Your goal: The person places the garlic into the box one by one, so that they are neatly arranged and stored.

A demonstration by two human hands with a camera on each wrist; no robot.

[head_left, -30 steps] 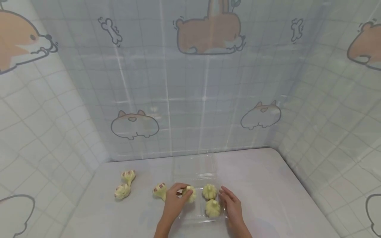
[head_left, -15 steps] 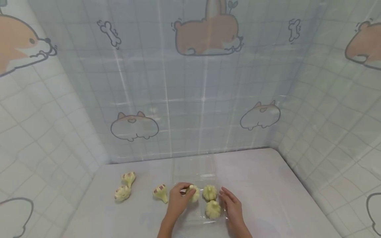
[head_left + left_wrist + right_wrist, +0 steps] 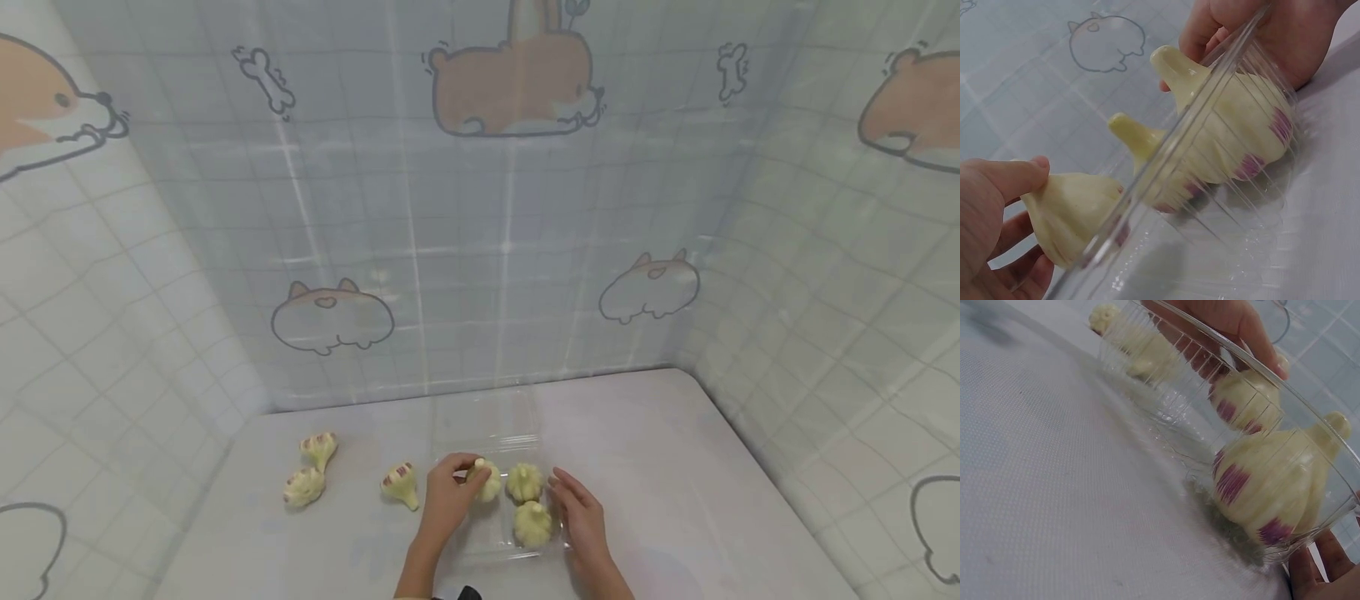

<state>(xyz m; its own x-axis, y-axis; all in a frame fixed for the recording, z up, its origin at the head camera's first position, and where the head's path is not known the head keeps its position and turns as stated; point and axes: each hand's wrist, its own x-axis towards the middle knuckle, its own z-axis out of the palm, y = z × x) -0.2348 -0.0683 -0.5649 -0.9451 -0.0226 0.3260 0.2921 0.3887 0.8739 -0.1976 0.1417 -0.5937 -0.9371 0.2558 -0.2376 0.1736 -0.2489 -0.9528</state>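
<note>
My left hand (image 3: 450, 500) pinches a garlic bulb (image 3: 491, 485) by its neck, thumb on one side and fingers on the other. That bulb is upright at the far left part of a clear plastic clamshell box (image 3: 483, 537); whether it touches the bottom I cannot tell. Two more garlic bulbs, one farther back (image 3: 524, 482) and one nearer (image 3: 532, 525), stand inside on the right, stems up. Purple patches show low on them in the right wrist view. Beside the box's right wall lies my right hand (image 3: 583, 521), its fingers fairly straight and touching the wall (image 3: 1335, 519).
The box's clear lid (image 3: 486, 417) lies folded back toward the wall. Left of the box is a loose garlic bulb (image 3: 401, 485); farther left, two others, one behind (image 3: 320, 448) and one in front (image 3: 303, 487), touch each other. Patterned sheeting (image 3: 465, 208) encloses the table.
My left hand has shifted slightly right with the garlic bulb, bringing it closer to the two in the box. The right hand stays at the box's side. The head view has drifted a little.
</note>
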